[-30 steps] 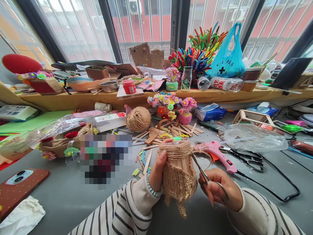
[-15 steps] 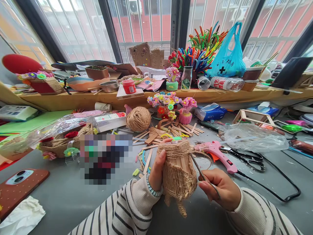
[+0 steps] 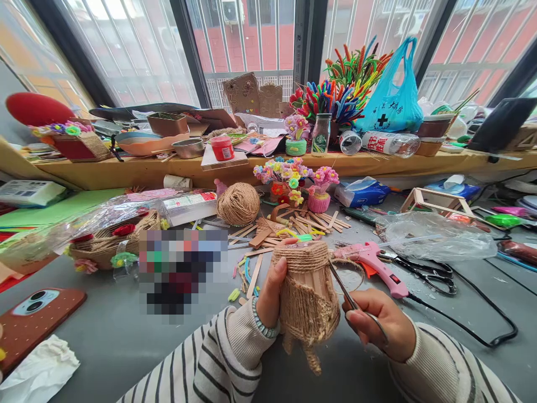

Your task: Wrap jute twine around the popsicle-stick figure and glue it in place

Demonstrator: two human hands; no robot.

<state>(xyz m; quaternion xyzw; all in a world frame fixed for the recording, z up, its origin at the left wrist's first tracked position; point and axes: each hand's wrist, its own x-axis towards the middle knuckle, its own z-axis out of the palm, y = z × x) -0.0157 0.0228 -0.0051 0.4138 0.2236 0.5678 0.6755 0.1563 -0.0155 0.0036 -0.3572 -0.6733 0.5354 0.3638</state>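
My left hand [image 3: 272, 288] is wrapped round the left side of a twine-wrapped jar [image 3: 309, 313], tilted slightly above the table. Rows of jute twine cover its neck and lower body, with bare wooden sticks between. Short twine-covered legs stick out underneath. In my right hand [image 3: 384, 324] is a pair of metal tweezers [image 3: 344, 288], pinched between thumb and fingers. Their tips point up at the jar's right side, just under the neck wraps; whether they touch it I cannot tell. A loose loop of twine [image 3: 358, 266] curves out to the right behind the tweezers.
Beyond the jar lie a pink glue gun [image 3: 377, 266] with its black cord, black scissors [image 3: 428, 274] and a clear plastic bag [image 3: 440, 238]. Scattered wooden sticks [image 3: 293, 224] and a twine ball [image 3: 238, 204] are behind. A phone [image 3: 39, 324] rests at left.
My right hand and the tweezers have shifted slightly to the right. My left hand keeps its hold on the jar, almost unmoved.
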